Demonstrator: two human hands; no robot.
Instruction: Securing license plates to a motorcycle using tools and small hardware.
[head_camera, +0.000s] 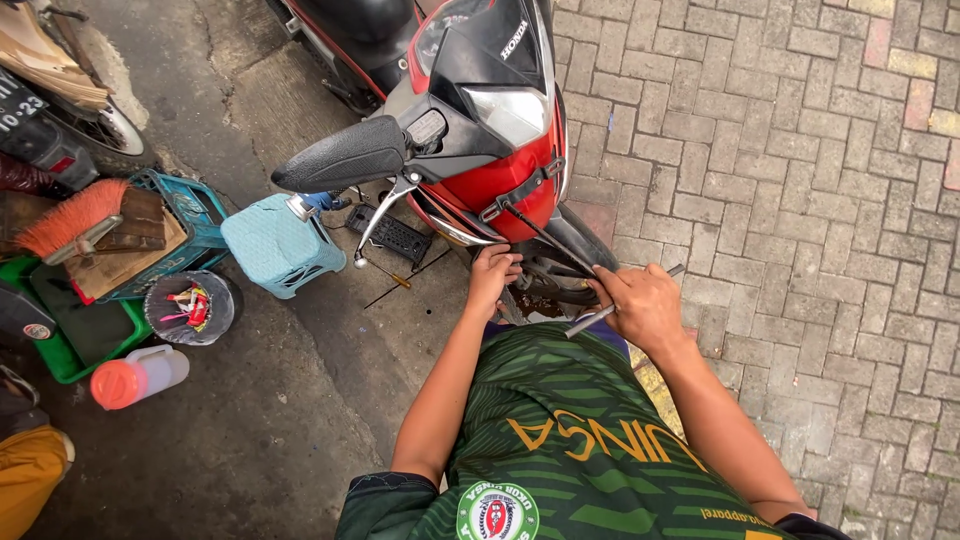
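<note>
Front wheel: sitting low under the red scooter's nose, dark tyre and fork partly hidden by both hands — it is lying at the middle of the view, just ahead of the person's green jersey.
Left hand: curling its fingers over the tyre's left side, gripping it; the thumb side is facing the camera.
Right hand: closing around a slim metal tool, the bar sticking out on both sides of the fist, its upper tip pointing toward the paving and its lower end toward the jersey.
Scooter: standing upright, red and black front panel with headlamp facing the camera, black handlebar grip and brake lever reaching out to the left.
Screwdriver: lying on the ground left of the wheel, near a black ribbed plate.
Pale blue plastic stool: standing just beside the handlebar grip's shadow, on the dark asphalt.
Blue crate: holding wooden boards and an orange-bristled brush — a green tray is touching it below.
Round black tub: sitting in front of the crate, small bits inside.
Clear jug with orange cap: lying near the tray.
Brick paving: covering the right side.
</note>
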